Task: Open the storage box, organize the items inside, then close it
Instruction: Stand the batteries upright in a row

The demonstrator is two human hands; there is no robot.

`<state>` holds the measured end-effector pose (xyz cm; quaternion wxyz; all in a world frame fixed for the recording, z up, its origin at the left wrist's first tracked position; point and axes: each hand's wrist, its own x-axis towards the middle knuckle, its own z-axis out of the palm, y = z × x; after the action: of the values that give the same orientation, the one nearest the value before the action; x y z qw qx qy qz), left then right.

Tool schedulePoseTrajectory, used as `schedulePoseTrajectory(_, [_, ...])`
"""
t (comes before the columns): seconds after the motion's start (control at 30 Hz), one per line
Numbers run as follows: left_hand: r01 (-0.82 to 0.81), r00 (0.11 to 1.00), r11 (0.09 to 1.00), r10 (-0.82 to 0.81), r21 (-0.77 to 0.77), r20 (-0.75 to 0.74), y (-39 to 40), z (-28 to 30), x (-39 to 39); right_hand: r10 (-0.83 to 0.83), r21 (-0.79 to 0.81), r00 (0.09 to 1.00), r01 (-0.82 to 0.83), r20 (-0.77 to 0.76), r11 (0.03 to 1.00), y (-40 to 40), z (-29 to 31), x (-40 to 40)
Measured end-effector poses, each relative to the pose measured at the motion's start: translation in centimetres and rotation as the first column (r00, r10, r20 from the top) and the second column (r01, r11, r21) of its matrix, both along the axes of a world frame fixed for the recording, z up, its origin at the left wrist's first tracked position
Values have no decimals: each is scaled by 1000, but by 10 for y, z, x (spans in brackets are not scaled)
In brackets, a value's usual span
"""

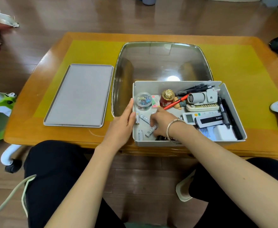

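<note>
Your right hand (161,123) reaches into the open storage box (233,112), fingers curled narrowly over a loose battery (150,131) lying diagonally beneath them. Your left hand (123,124), flat and open, steadies the box's left wall.

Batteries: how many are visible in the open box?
4. One stands along the box's left wall, one lies beside it, one near the front, one under the right hand's fingers. More may be hidden beneath the hand.
</note>
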<state>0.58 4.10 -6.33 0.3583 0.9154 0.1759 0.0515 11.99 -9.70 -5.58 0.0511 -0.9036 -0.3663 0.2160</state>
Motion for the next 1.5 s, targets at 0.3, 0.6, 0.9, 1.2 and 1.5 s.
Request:
schedulePoseTrajectory(0.3, [-26,1000,998,26,52,6,1,-7,1,62,99,996,-68,58,993,-5,4,8])
schedulePoseTrajectory(0.6, [-21,1000,998,21,62,-1,0,-6,1,114,-160,993,-117,-28,980,14,-4,-8])
schedulePoseTrajectory(0.9, [-26,1000,996,26,87,1,0,-7,1,-19,28,1000,18,15,999,5,-3,6])
schedulePoseTrajectory(1.2, [-36,999,997,36,73,4,0,-5,-1,-21,236,973,76,-228,969,37,-17,-3])
schedulePoseTrajectory(1.5, [-39,999,996,38,81,10,0,-6,-1,-5,174,960,57,-281,983,34,-17,-2])
